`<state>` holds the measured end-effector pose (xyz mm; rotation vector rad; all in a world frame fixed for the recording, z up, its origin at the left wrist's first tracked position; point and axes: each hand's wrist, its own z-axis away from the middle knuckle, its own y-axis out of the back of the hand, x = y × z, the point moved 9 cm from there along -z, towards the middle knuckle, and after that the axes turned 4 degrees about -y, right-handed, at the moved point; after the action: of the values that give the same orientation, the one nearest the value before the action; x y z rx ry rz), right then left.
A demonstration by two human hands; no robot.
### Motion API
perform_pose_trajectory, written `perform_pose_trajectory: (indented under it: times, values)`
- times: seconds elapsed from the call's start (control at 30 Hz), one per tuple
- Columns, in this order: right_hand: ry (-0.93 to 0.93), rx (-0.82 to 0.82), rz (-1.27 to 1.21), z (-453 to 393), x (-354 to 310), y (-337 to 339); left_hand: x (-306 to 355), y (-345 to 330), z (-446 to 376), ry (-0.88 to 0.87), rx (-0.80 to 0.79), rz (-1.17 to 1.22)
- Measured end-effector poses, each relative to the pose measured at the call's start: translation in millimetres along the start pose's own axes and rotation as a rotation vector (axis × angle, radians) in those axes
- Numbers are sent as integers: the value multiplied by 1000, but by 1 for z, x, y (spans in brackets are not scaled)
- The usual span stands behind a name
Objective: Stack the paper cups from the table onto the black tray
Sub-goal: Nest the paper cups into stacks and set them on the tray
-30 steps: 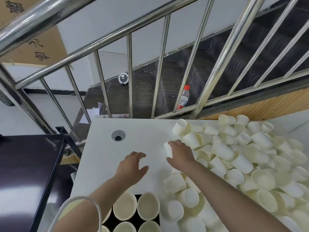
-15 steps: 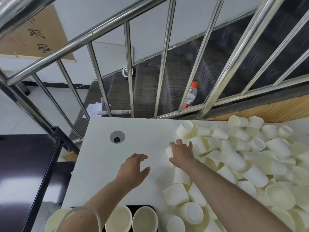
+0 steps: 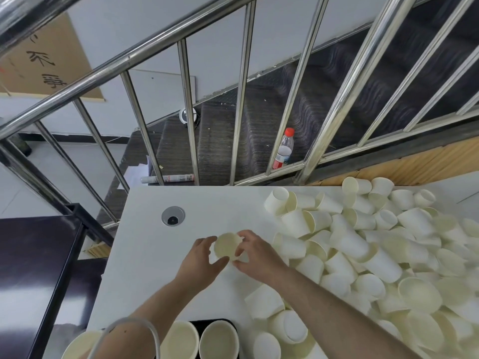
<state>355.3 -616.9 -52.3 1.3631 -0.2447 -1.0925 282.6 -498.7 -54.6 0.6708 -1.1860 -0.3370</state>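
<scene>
One cream paper cup (image 3: 226, 246) is held between both hands above the white table (image 3: 145, 255), its mouth facing me. My left hand (image 3: 201, 265) grips its left side and my right hand (image 3: 255, 253) its right side. A big heap of loose paper cups (image 3: 375, 250) covers the right half of the table. At the bottom edge the black tray (image 3: 220, 322) shows only its far rim, with upright cups (image 3: 219, 342) standing in it.
A steel stair railing (image 3: 241, 112) runs behind the table. Beyond it a plastic bottle (image 3: 283, 149) stands on dark stairs. A round cable grommet (image 3: 173, 215) sits in the table's left part. A dark cabinet top (image 3: 33, 268) lies to the left.
My right hand pulled one cup out of the heap's left edge toward the middle, and my left hand moved right to take hold of it. The view tilted upward.
</scene>
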Motion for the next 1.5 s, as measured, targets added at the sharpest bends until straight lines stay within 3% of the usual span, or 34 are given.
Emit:
perform_pose_trajectory:
  times: [0.27,0.37,0.47,0.6,0.7,1.17,1.5]
  values:
    - [-23,-37,-106,12,1,-16,-6,-9,3,-36,-71,-63]
    - [-50,24,-95,18,5,3,-2,-10,2,-71,-88,-176]
    - [-183,64,-31,27,24,24,8,-13,1,-111,-117,-303]
    - [-416,-63,84,48,57,31,19,-22,2,-169,-136,-379]
    - [-488,-137,151,63,62,31,20,-24,4,-166,-136,-409]
    - [-600,-147,-3,79,60,6,4,-5,19,-109,-115,-410]
    - [-537,-168,-187,78,46,-2,1,-3,23,-91,-122,-409]
